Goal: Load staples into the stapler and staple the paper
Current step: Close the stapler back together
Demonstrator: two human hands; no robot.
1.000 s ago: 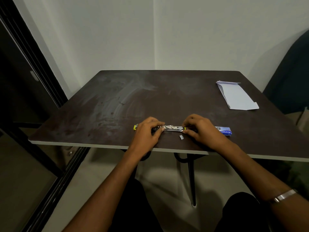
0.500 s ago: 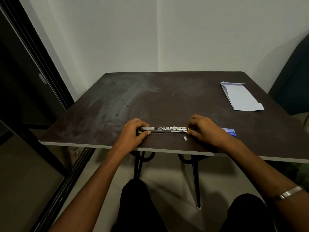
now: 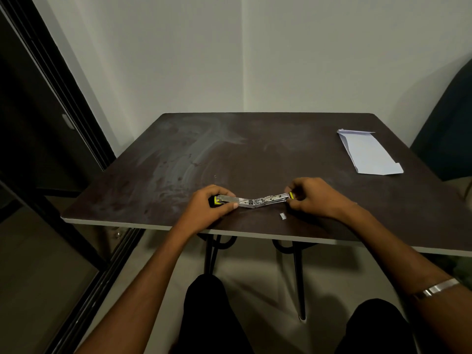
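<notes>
A metal stapler (image 3: 255, 200) with yellow and black ends lies swung open near the table's front edge, its two halves meeting at a shallow angle in the middle. My left hand (image 3: 208, 208) grips its left end, fingers curled round it. My right hand (image 3: 310, 198) pinches the right end, which is raised a little off the table. A small strip of staples (image 3: 282, 216) lies on the table just in front of the right hand. A folded white paper (image 3: 367, 154) lies at the far right of the table.
The dark brown table (image 3: 229, 154) stands in a corner of white walls. A dark sliding door frame (image 3: 63, 111) runs along the left. A dark chair back (image 3: 449, 129) is at the right. My knees sit under the front edge.
The stapler lay flat and straight; now its right half is lifted and the two halves fold toward each other. The blue staple box by my right hand is no longer visible.
</notes>
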